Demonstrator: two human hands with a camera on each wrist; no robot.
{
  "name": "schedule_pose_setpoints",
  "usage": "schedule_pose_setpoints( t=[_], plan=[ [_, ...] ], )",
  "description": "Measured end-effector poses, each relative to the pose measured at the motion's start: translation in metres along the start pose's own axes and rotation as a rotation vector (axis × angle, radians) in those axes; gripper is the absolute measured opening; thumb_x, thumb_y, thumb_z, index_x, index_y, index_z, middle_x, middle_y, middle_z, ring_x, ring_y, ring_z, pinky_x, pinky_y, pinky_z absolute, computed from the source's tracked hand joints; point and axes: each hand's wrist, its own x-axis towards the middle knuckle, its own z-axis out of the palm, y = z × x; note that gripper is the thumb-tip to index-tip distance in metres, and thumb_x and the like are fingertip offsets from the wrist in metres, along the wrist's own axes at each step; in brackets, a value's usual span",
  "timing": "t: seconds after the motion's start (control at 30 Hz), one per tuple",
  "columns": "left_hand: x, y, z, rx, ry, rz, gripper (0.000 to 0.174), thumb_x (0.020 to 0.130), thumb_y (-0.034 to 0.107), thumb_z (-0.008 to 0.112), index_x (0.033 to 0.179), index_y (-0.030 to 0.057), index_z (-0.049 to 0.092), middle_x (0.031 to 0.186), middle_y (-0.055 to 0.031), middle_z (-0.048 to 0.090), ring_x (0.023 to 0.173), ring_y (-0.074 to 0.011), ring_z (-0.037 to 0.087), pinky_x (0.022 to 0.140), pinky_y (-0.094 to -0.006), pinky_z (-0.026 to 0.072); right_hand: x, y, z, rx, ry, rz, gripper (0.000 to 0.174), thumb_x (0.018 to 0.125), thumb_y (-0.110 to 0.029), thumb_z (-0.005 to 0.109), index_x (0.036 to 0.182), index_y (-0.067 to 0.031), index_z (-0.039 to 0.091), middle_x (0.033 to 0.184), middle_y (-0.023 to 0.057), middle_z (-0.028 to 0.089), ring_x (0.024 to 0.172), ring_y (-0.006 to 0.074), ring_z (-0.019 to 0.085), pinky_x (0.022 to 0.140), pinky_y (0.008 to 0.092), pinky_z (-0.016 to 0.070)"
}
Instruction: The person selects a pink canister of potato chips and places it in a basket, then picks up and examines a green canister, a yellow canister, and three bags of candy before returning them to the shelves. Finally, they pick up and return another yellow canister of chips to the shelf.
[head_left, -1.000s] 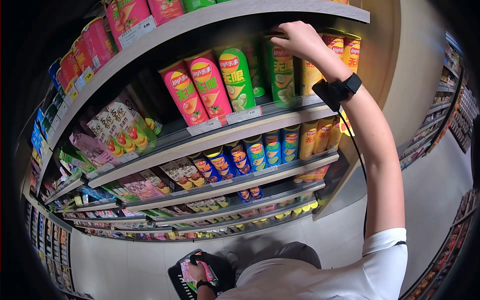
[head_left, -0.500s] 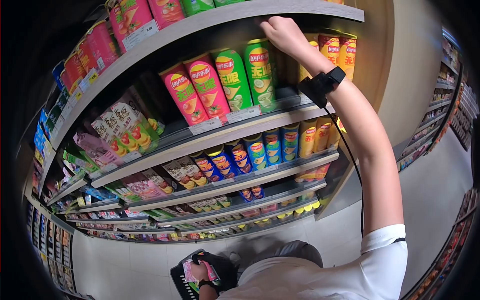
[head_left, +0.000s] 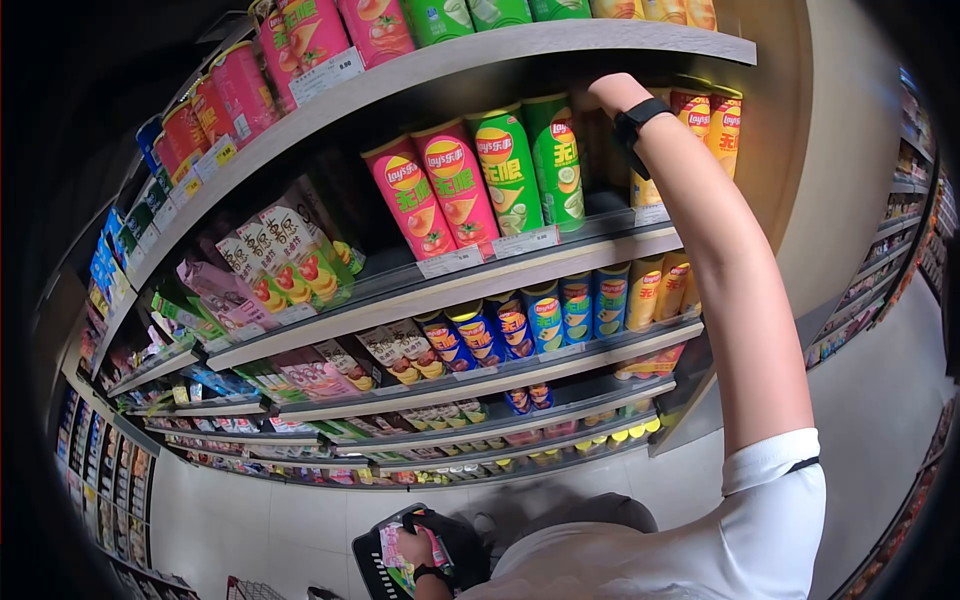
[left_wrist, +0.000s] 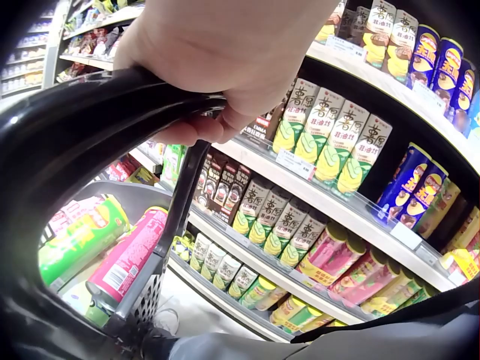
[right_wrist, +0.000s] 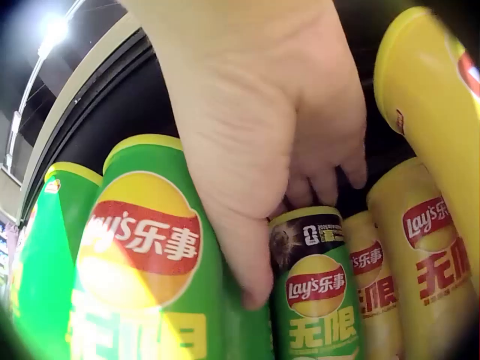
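My right hand [right_wrist: 255,127] reaches deep into the shelf, its fingers largely hidden from the head view. In the right wrist view the fingertips extend down at the lid of a green Lay's chip can [right_wrist: 316,300] standing further back, the thumb along its left side. Left of the thumb stands a nearer green chip can [right_wrist: 142,247], which is also in the front row [head_left: 557,170]. Low down, my left hand [left_wrist: 217,52] grips the black handle [left_wrist: 67,112] of a shopping basket [left_wrist: 146,304]. A green can [left_wrist: 82,240] and a pink can [left_wrist: 131,259] lie inside it.
Yellow chip cans [right_wrist: 420,232] stand right of the right hand. Pink cans [head_left: 458,185] are left of the green ones. The upper shelf board [head_left: 500,48] runs just above the hand. Lower shelves hold blue cans [head_left: 545,315] and snack boxes [left_wrist: 322,135].
The right hand held a green can at its top; that can now stands beside the other green can in front. The hand has left it and moved deeper into the shelf.
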Motion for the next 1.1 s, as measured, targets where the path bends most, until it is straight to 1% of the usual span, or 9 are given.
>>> schedule_pose_setpoints(
  t=[0.23, 0.3, 0.33, 0.37, 0.43, 0.5, 0.73, 0.93, 1.1],
  plan=[
    [-0.002, 0.004, -0.005, -0.013, -0.028, 0.014, 0.036, 0.082, 0.021, 0.069, 0.105, -0.0048, 0.060, 0.099, -0.0297, 0.069, 0.095, -0.0473, 0.067, 0.083, -0.0518, 0.0528, 0.000, 0.009, 0.000, 0.054, -0.152, 0.019, 0.030, 0.093, -0.022, 0.054, 0.107, -0.0029, 0.073, 0.106, 0.0233, 0.070, 0.101, 0.0358, 0.067, 0.088, 0.0431, 0.0518],
    [-0.002, 0.007, -0.006, -0.024, -0.035, 0.000, 0.035, 0.082, 0.020, 0.068, 0.105, -0.0051, 0.060, 0.098, -0.0303, 0.068, 0.095, -0.0475, 0.066, 0.083, -0.0519, 0.0526, 0.039, 0.015, 0.017, 0.069, -0.203, 0.026, 0.030, 0.093, -0.022, 0.055, 0.107, -0.0033, 0.073, 0.106, 0.0231, 0.070, 0.101, 0.0356, 0.067, 0.088, 0.0430, 0.0518],
    [-0.004, 0.011, -0.009, -0.036, -0.037, 0.005, 0.035, 0.082, 0.020, 0.068, 0.105, -0.0052, 0.059, 0.098, -0.0308, 0.068, 0.096, -0.0480, 0.066, 0.083, -0.0521, 0.0523, 0.038, 0.019, 0.013, 0.077, -0.231, 0.030, 0.030, 0.093, -0.022, 0.055, 0.108, -0.0035, 0.072, 0.106, 0.0230, 0.070, 0.102, 0.0355, 0.067, 0.088, 0.0429, 0.0518],
    [-0.005, 0.011, -0.009, -0.029, -0.043, 0.003, 0.035, 0.082, 0.020, 0.068, 0.105, -0.0052, 0.059, 0.098, -0.0308, 0.068, 0.096, -0.0480, 0.066, 0.083, -0.0521, 0.0523, 0.006, 0.033, 0.005, 0.085, -0.257, 0.034, 0.030, 0.093, -0.023, 0.055, 0.108, -0.0037, 0.072, 0.106, 0.0229, 0.070, 0.102, 0.0354, 0.067, 0.088, 0.0429, 0.0518],
    [-0.005, 0.011, -0.009, -0.020, -0.011, 0.028, 0.035, 0.082, 0.020, 0.068, 0.105, -0.0055, 0.059, 0.098, -0.0308, 0.068, 0.096, -0.0482, 0.066, 0.083, -0.0522, 0.0522, 0.011, 0.037, 0.002, 0.103, -0.307, 0.040, 0.030, 0.093, -0.023, 0.055, 0.109, -0.0042, 0.072, 0.107, 0.0227, 0.070, 0.102, 0.0352, 0.067, 0.088, 0.0428, 0.0518],
    [-0.006, 0.013, -0.012, -0.010, -0.021, 0.023, 0.036, 0.082, 0.020, 0.069, 0.105, -0.0061, 0.059, 0.097, -0.0311, 0.068, 0.096, -0.0484, 0.066, 0.083, -0.0521, 0.0521, -0.009, 0.038, 0.000, 0.122, -0.349, 0.045, 0.030, 0.093, -0.023, 0.055, 0.109, -0.0046, 0.072, 0.107, 0.0225, 0.070, 0.102, 0.0350, 0.067, 0.088, 0.0427, 0.0518],
    [-0.005, 0.009, -0.008, 0.008, -0.020, 0.011, 0.034, 0.082, 0.021, 0.069, 0.103, -0.0038, 0.060, 0.095, -0.0295, 0.069, 0.094, -0.0477, 0.066, 0.082, -0.0516, 0.0526, -0.005, 0.037, -0.002, 0.176, -0.474, 0.053, 0.030, 0.093, -0.023, 0.055, 0.112, -0.0061, 0.072, 0.108, 0.0219, 0.070, 0.102, 0.0344, 0.067, 0.088, 0.0424, 0.0518],
    [-0.006, 0.009, -0.010, 0.031, 0.001, 0.014, 0.033, 0.082, 0.023, 0.070, 0.101, -0.0033, 0.060, 0.094, -0.0285, 0.069, 0.093, -0.0468, 0.067, 0.081, -0.0519, 0.0528, 0.006, 0.024, 0.002, 0.215, -0.568, 0.058, 0.030, 0.094, -0.024, 0.056, 0.114, -0.0074, 0.071, 0.109, 0.0213, 0.070, 0.102, 0.0338, 0.067, 0.088, 0.0422, 0.0517],
    [-0.007, 0.010, -0.010, -0.012, 0.006, 0.011, 0.034, 0.082, 0.023, 0.070, 0.101, -0.0035, 0.061, 0.096, -0.0294, 0.069, 0.093, -0.0472, 0.067, 0.082, -0.0521, 0.0527, 0.008, 0.041, 0.006, 0.233, -0.640, 0.059, 0.031, 0.094, -0.024, 0.056, 0.116, -0.0084, 0.071, 0.109, 0.0208, 0.070, 0.102, 0.0334, 0.067, 0.088, 0.0420, 0.0517]
  ],
)
